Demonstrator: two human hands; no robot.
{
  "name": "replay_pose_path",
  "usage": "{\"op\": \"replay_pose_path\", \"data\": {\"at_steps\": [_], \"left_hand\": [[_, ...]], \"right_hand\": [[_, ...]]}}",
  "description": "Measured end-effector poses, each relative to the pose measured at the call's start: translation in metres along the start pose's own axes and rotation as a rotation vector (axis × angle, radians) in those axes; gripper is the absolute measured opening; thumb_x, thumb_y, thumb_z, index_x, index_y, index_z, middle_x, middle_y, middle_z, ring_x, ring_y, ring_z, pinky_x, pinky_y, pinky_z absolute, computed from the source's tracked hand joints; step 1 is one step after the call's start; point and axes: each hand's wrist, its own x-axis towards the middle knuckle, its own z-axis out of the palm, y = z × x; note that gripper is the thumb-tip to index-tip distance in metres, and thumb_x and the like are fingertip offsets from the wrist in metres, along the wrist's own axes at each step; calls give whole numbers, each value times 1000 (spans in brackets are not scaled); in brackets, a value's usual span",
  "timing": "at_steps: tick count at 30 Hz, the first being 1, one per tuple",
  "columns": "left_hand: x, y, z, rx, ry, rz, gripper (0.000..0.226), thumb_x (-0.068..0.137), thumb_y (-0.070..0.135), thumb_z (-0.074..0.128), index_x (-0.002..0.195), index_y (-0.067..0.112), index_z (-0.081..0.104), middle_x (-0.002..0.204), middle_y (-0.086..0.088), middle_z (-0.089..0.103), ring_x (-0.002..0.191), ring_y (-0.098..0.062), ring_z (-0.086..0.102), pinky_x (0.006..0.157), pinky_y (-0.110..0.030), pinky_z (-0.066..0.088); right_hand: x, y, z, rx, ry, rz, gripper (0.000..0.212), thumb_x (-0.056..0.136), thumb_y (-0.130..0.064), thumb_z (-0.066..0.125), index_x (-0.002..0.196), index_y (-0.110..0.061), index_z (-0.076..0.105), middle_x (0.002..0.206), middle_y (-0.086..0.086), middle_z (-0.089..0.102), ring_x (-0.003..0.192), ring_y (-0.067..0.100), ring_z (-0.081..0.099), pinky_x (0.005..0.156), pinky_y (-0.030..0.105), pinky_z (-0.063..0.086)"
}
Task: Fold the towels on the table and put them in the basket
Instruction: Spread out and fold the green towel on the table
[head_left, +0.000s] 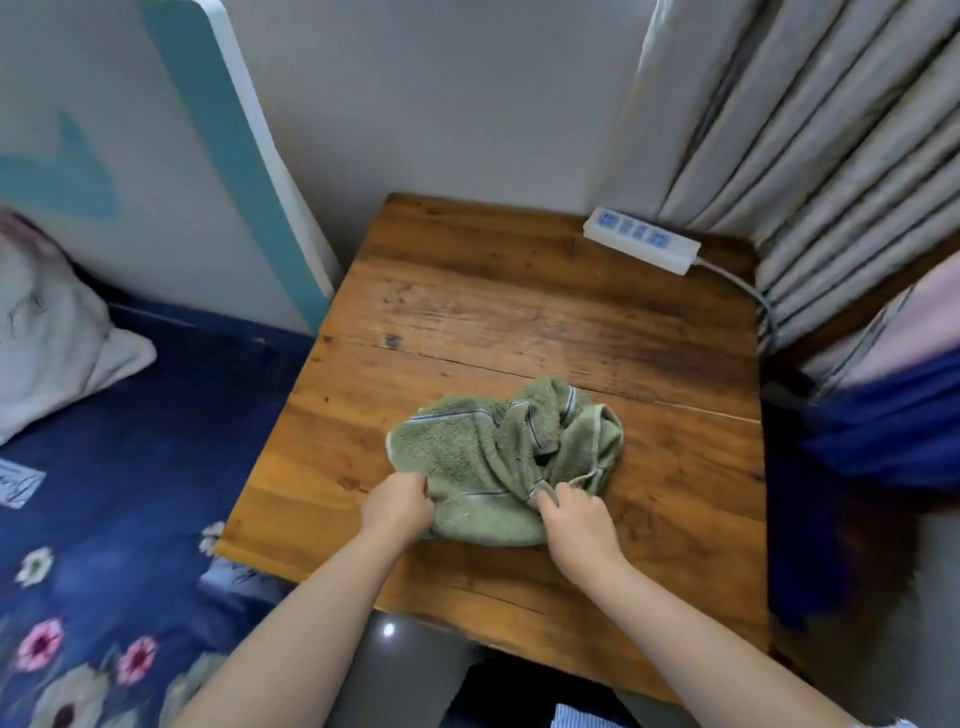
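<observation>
2 bare hands clamped on 1 crumpled green terry towel (483, 457): left hand (397, 506) gripping its near-left edge, right hand (576, 517) pinching its near-right corner. Lying bunched on brown wooden table (519, 312), toward near edge.

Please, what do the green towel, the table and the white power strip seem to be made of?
Green towel: looks like terry cloth, probably cotton; looped, fuzzy pile and soft crumpled folds, with a woven striped band.
Table: seems solid wood with a glossy brown finish; visible grain, plank seams and a crack.
Power strip: most likely smooth white plastic, with blue sockets.
</observation>
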Motion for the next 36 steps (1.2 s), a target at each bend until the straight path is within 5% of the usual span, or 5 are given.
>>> {"op": "replay_pose_path", "data": {"at_steps": [8,14,22,26,36], "left_hand": [[3,-18,31,-294,3,-221,28,93,17,44,107,7,65,115,-14,65,108,-30,57,84,-30,45],[21,-32,32,-439,-48,-400,31,93,22,50,113,0,58,121,-19,60,114,-33,54,89,-33,43],[22,-61,21,-637,42,-279,17,89,9,56,95,-1,68,107,-19,68,102,-32,59,75,-31,39],[22,-80,-2,-678,101,-163,19,89,6,55,98,-4,68,103,-18,67,91,-25,57,74,-25,34],[22,-91,-26,-676,109,-6,18,91,8,53,99,0,67,92,-7,61,89,-20,52,77,-27,37]], "right_hand": [[-4,29,14,305,167,78,13,62,4,71,71,-6,69,64,7,63,56,26,62,44,32,48],[20,13,8,463,-177,375,44,93,-31,48,130,-8,47,129,9,52,123,27,44,100,38,37],[8,4,-10,804,-42,560,7,84,-12,57,78,-14,61,83,3,61,85,23,54,83,34,42],[-9,9,-36,1028,65,593,30,79,0,57,59,-15,42,60,-3,40,58,13,35,50,14,29],[-34,0,-59,1132,138,646,35,71,3,59,53,-16,36,53,1,33,42,5,30,48,23,20]]}}
